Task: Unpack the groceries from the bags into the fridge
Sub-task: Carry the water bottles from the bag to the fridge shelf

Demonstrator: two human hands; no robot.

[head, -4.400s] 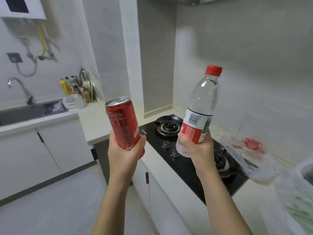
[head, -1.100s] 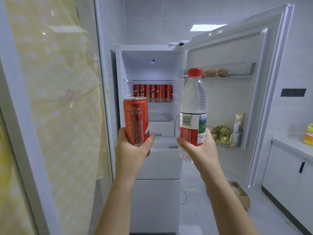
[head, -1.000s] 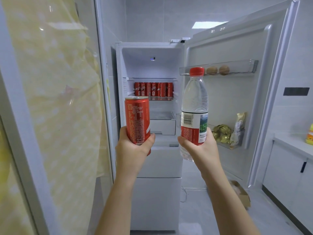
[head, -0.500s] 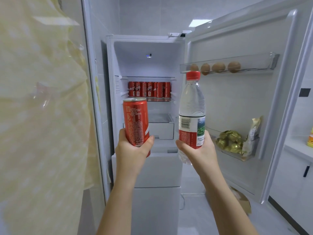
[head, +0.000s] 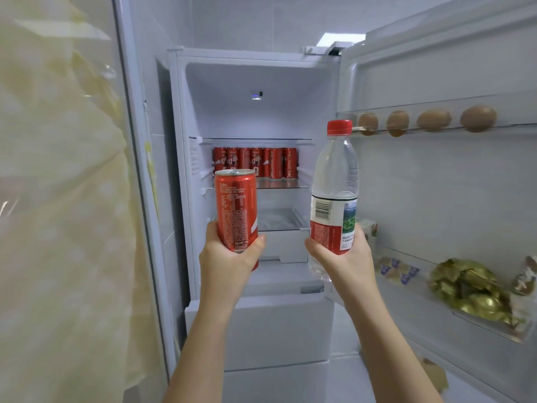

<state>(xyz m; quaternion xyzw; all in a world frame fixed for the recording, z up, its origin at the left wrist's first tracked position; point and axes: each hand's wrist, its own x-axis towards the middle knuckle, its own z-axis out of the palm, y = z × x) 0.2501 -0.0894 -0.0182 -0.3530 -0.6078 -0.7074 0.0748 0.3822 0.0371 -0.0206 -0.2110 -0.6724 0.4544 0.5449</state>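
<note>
In front of the open fridge (head: 261, 82), the left hand (head: 229, 257) holds a red can (head: 236, 207) upright, its fingers (head: 213, 237) curled round the lower half. The right hand (head: 345, 257) grips a water bottle (head: 334, 184) by its labelled lower part, fingers (head: 359, 237) wrapped round it and the red cap up. Both items are level with the fridge's middle shelf (head: 283, 184), short of the opening and not yet inside. At the back of that shelf stands a row of cans (head: 255, 162). On the fridge's door (head: 436, 184), eggs (head: 433, 120) sit in the top rack.

The can looks stiff and smooth. A hold round its body suits it, and its flat base should stand steady. The bottle appears full, so it is likely heavier. Its thin walls may give under a squeeze, so the ribbed, labelled part is the firmer place to hold. Being tall, it could tip when set down.
</note>
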